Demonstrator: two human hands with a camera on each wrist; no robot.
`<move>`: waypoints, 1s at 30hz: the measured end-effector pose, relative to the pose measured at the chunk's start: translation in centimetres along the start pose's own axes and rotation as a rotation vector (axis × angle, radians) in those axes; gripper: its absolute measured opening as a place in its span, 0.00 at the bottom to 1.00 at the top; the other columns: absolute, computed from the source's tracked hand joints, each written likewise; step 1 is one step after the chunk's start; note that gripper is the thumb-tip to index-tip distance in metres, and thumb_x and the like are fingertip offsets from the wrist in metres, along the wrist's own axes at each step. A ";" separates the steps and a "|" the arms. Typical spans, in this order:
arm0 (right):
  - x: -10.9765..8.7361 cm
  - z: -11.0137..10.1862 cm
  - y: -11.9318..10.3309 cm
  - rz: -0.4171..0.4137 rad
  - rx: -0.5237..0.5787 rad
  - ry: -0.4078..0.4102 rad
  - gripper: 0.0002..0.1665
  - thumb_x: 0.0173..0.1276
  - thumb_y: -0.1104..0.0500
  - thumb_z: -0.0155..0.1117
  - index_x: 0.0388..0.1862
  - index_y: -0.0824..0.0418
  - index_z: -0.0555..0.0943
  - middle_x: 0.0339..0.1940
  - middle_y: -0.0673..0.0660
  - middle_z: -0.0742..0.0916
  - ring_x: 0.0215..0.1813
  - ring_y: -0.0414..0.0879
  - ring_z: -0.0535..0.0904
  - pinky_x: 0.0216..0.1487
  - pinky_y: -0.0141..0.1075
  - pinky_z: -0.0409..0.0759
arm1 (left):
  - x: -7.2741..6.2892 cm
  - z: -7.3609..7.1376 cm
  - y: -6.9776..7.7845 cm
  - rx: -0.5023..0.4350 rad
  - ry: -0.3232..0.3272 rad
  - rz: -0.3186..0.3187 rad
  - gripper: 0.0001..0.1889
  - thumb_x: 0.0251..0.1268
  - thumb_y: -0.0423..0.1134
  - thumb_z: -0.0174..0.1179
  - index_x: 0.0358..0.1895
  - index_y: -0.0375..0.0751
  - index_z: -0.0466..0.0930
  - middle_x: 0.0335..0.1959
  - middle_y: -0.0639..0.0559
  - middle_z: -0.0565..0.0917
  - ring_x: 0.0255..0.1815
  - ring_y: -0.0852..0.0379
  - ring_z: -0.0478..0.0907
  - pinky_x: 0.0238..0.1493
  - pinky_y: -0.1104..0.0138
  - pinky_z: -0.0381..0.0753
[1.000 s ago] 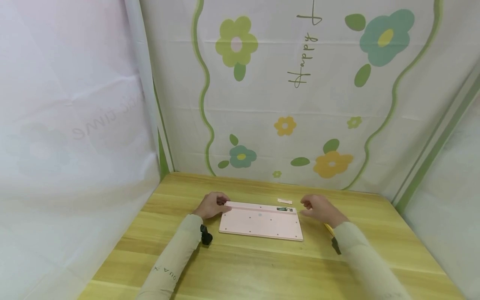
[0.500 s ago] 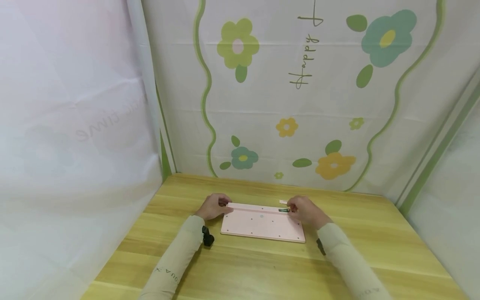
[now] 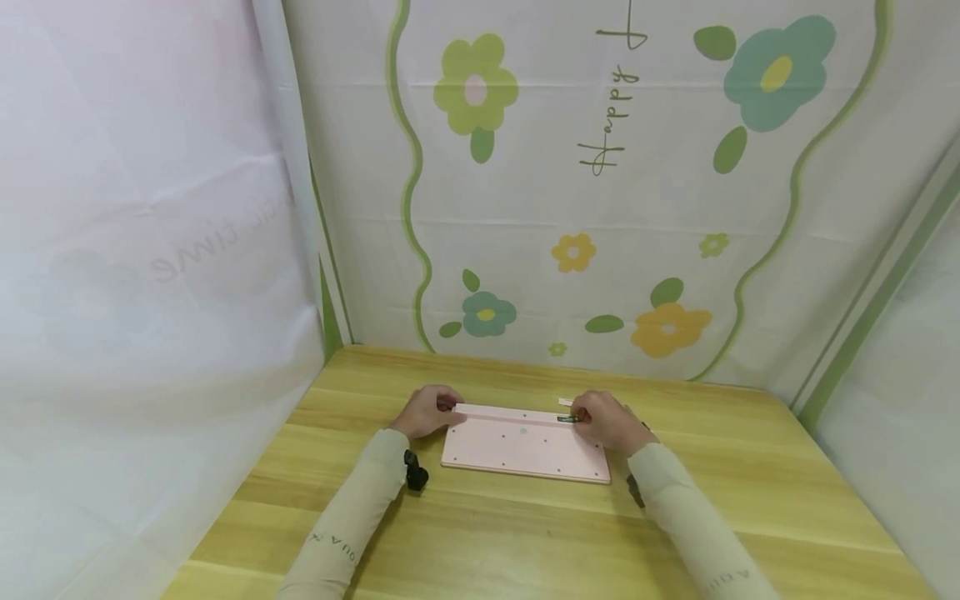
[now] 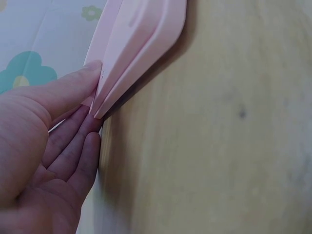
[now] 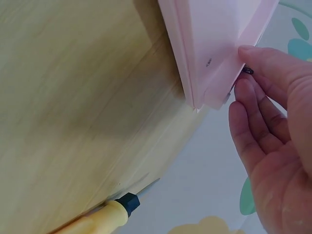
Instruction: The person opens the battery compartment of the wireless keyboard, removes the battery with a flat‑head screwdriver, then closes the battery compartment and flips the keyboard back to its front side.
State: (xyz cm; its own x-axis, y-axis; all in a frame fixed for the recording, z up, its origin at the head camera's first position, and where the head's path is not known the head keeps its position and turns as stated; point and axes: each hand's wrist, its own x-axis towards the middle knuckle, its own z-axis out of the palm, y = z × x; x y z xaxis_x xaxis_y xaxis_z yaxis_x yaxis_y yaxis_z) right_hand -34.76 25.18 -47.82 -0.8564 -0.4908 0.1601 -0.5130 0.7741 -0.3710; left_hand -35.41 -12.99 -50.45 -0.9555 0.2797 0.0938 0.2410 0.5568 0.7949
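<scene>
Two hands: the left hand (image 3: 429, 412) and the right hand (image 3: 609, 419) are both at one pink panel (image 3: 517, 450), each at one end of it.
Pink panel: it lies on the wooden table (image 3: 480, 533), in the lower middle of the head view; small dark dots are spread over its face, and a raised strip runs along its upper edge.
Left hand grip: it holds the upper left corner of the panel; in the left wrist view the thumb presses on the face, and the other fingers are behind the edge.
Right hand grip: it touches the upper right part of the panel with bent fingers; in the right wrist view a small dark piece (image 5: 247, 70) shows between thumb and fingers, but I cannot tell if they pinch it.
Opening: a slot with something green and dark (image 3: 567, 419) shows in the raised strip, just left of the right fingertips.
Small pale strip: this piece (image 3: 566, 402) lies above the panel in the head view, partly covered by the right hand.
Yellow-handled tool: it appears at the lower left of the right wrist view (image 5: 92, 224), with a black collar and thin shaft, apart from the hand.
Backdrop: a white cloth (image 3: 525, 192) with printed flowers fills the upper part of the head view.
</scene>
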 end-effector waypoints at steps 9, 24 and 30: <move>0.3 -0.7 -0.3 0.026 0.030 -0.045 0.03 0.68 0.69 0.73 0.39 0.65 0.90 0.35 0.55 0.89 0.37 0.41 0.79 0.39 0.33 0.81 | -0.1 0.2 -0.2 0.014 0.005 -0.002 0.14 0.67 0.38 0.74 0.52 0.40 0.89 0.49 0.47 0.89 0.51 0.52 0.85 0.58 0.53 0.85; 3.7 -3.3 -2.3 -0.010 -0.018 -0.083 0.03 0.71 0.69 0.69 0.38 0.66 0.89 0.33 0.54 0.88 0.34 0.41 0.79 0.37 0.35 0.81 | 0.1 -0.1 -0.2 0.017 0.001 -0.005 0.14 0.67 0.38 0.74 0.53 0.40 0.88 0.50 0.46 0.89 0.51 0.51 0.85 0.58 0.54 0.85; 6.0 -1.9 -3.2 -0.009 -0.031 -0.079 0.04 0.71 0.69 0.69 0.40 0.67 0.89 0.35 0.56 0.90 0.36 0.44 0.82 0.40 0.39 0.84 | 0.1 0.1 0.0 0.006 0.002 -0.005 0.14 0.67 0.38 0.74 0.53 0.40 0.89 0.50 0.46 0.89 0.52 0.51 0.85 0.59 0.53 0.85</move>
State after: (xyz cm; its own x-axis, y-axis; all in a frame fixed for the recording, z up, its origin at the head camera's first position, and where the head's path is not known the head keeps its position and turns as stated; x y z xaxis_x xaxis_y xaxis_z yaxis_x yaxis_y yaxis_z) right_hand -38.38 20.53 -43.93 -0.8449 -0.5273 0.0900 -0.5235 0.7806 -0.3415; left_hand -35.43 -12.86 -50.51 -0.9572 0.2748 0.0912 0.2371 0.5632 0.7916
